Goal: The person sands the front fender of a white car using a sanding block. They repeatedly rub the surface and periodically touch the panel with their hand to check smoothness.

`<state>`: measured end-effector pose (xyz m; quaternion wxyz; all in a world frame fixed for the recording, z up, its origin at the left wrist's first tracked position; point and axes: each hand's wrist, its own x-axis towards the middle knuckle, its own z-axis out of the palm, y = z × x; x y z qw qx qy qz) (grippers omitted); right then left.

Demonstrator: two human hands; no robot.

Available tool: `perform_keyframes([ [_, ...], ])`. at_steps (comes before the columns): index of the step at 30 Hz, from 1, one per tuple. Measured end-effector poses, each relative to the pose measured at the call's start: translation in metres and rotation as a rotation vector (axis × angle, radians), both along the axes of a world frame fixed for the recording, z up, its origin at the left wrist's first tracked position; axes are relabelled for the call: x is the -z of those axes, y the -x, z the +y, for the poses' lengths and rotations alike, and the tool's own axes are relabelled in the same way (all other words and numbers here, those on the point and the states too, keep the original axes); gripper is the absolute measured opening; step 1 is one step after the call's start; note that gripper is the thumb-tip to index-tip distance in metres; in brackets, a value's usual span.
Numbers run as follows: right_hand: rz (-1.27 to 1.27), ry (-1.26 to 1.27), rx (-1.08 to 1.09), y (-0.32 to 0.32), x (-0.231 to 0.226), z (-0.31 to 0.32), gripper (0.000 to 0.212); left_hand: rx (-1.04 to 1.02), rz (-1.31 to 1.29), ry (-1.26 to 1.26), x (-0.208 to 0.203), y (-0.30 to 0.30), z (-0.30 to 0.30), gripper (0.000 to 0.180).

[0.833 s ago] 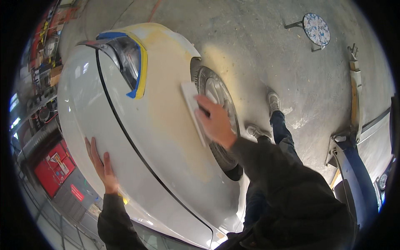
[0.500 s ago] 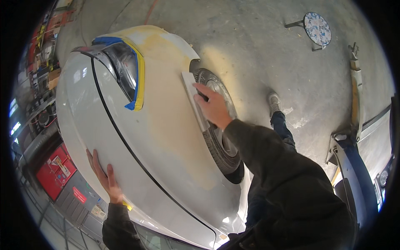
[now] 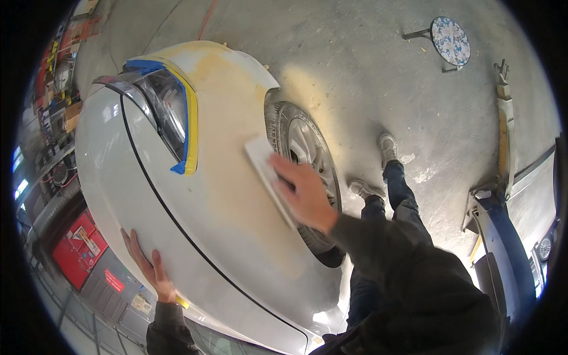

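Observation:
My right hand [image 3: 305, 192] is closed around a long, pale sanding block [image 3: 260, 163]. The block lies along the front fender [image 3: 228, 201] of a light grey car, at the edge above the wheel [image 3: 305, 142]. Tan filler patches and dusty, sanded areas cover that fender. On the far side of the dark panel gap, my left hand [image 3: 151, 269] rests on the car's hood [image 3: 118, 148], its fingers stretched out and nothing in it. Blue and yellow masking tape [image 3: 191, 133] borders the headlight [image 3: 167, 103].
A round stool [image 3: 451, 41] with a patterned seat stands on the concrete floor at the far right. Loose car body parts [image 3: 503, 236] line the right side. To the left are a red cabinet [image 3: 80, 248] and cluttered shelves [image 3: 56, 89]. My shoes [image 3: 387, 148] are beside the wheel.
My right hand and the sanding block have moved left and down over the fender, showing more of the wheel. My view has shifted slightly and a second shoe shows. The left hand stays on the hood.

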<state>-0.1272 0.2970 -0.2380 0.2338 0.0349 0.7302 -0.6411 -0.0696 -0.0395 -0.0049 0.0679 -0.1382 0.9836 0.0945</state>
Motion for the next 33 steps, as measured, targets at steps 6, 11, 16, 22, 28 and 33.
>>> perform_keyframes([
  [6,-0.172,0.111,0.082,0.058,0.055,-0.003,0.043,0.004,0.004,-0.053,0.002,0.008,0.004,0.075],
  [11,0.072,-0.029,-0.015,-0.003,0.018,0.000,0.044,0.003,-0.004,-0.030,0.002,0.003,-0.001,0.075],
  [16,0.032,0.042,0.100,0.027,0.045,-0.011,0.043,0.000,0.025,-0.085,0.005,-0.001,-0.006,0.076],
  [22,-0.067,0.054,0.003,0.008,0.034,-0.006,0.044,-0.018,-0.015,-0.049,0.003,0.005,0.003,0.077],
  [28,0.076,-0.005,0.165,0.027,0.049,-0.021,0.036,-0.025,0.022,-0.095,0.005,-0.001,-0.005,0.079],
  [33,0.050,0.043,0.071,0.027,0.043,-0.011,0.041,-0.047,-0.011,-0.032,0.003,0.001,-0.002,0.082],
])
